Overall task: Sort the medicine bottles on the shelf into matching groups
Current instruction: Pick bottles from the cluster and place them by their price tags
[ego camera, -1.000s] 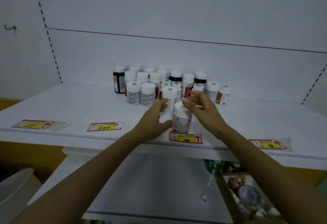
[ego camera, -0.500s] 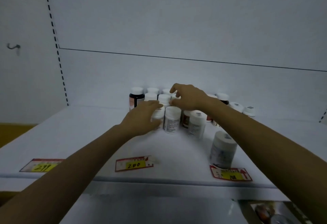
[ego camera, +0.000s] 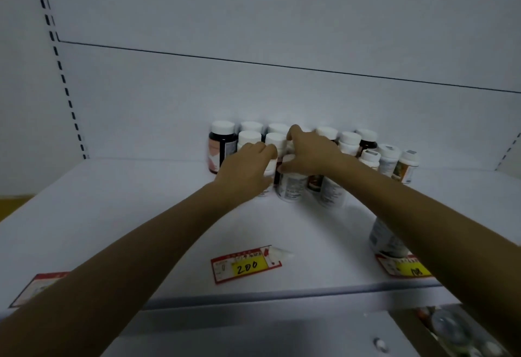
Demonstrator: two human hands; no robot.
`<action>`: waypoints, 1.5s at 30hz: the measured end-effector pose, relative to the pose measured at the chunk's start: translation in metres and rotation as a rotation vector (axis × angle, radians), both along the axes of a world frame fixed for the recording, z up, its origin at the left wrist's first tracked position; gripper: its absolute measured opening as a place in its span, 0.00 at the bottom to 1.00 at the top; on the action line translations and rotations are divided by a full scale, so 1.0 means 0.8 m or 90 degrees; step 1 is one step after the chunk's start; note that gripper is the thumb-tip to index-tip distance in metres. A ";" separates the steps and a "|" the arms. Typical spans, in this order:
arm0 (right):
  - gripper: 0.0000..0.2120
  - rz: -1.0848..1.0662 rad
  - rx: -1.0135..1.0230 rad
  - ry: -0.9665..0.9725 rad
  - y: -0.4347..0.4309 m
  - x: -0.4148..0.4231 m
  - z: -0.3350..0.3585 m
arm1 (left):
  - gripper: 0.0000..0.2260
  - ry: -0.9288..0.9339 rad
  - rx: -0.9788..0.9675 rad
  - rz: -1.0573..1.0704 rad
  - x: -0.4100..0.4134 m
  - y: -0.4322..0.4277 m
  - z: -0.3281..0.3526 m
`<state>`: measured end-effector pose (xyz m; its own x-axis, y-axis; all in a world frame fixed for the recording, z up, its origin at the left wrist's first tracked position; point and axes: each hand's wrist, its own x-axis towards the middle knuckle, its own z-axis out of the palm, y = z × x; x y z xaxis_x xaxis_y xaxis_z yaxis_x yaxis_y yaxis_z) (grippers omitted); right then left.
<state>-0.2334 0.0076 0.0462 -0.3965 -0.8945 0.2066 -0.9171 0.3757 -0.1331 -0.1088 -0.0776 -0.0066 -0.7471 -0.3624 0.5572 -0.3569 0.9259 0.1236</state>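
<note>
Both hands are deep in the cluster now. Left hand (ego camera: 248, 167) curls its fingers over a white-capped bottle (ego camera: 275, 142) near the front of the pack, though whether it has a true hold I cannot tell; the palm hides the contact. Right hand (ego camera: 307, 153) arches over the middle, thumb pressed against the cap of a white bottle (ego camera: 291, 184) and fingertips reaching to the row behind, and again I cannot tell if anything is clamped.

The medicine bottles (ego camera: 349, 142) stand bunched against the back wall of the shelf (ego camera: 141, 215), roughly at the middle of its back edge, caps touching, dark and white ones mixed. A dark bottle (ego camera: 221, 145) anchors the left end, and an orange-labelled bottle (ego camera: 407, 166) the right.

One large white bottle (ego camera: 384, 239) stands alone at the front edge, right side, just behind a price tag (ego camera: 406, 268) and partly hidden by the right forearm. Another price tag (ego camera: 245, 263) lies at the middle of the front edge with nothing behind it.

So by my reckoning: one bottle pulled out, nearly everything left. The sorting has barely begun.
</note>
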 end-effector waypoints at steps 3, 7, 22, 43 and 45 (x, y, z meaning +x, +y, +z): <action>0.31 -0.001 -0.016 -0.043 0.003 0.001 -0.007 | 0.23 -0.019 -0.009 -0.011 0.001 -0.002 0.002; 0.31 0.024 -0.068 -0.194 0.018 -0.003 0.025 | 0.28 0.086 0.060 -0.064 0.001 0.004 0.019; 0.23 0.177 -0.238 -0.537 0.116 -0.081 0.101 | 0.24 0.195 0.338 -0.174 -0.074 0.083 0.088; 0.23 0.221 -0.413 -0.822 0.290 -0.236 0.025 | 0.32 0.277 0.140 -0.005 -0.232 0.303 0.069; 0.23 0.206 -0.413 -0.777 0.298 -0.240 0.013 | 0.35 0.277 0.138 0.032 -0.228 0.316 0.060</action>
<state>-0.4254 0.2461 0.0566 -0.4213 -0.8587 0.2918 -0.1354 -0.2586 -0.9564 -0.2909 0.1753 0.0417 -0.4401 -0.5346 0.7215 -0.2735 0.8451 0.4593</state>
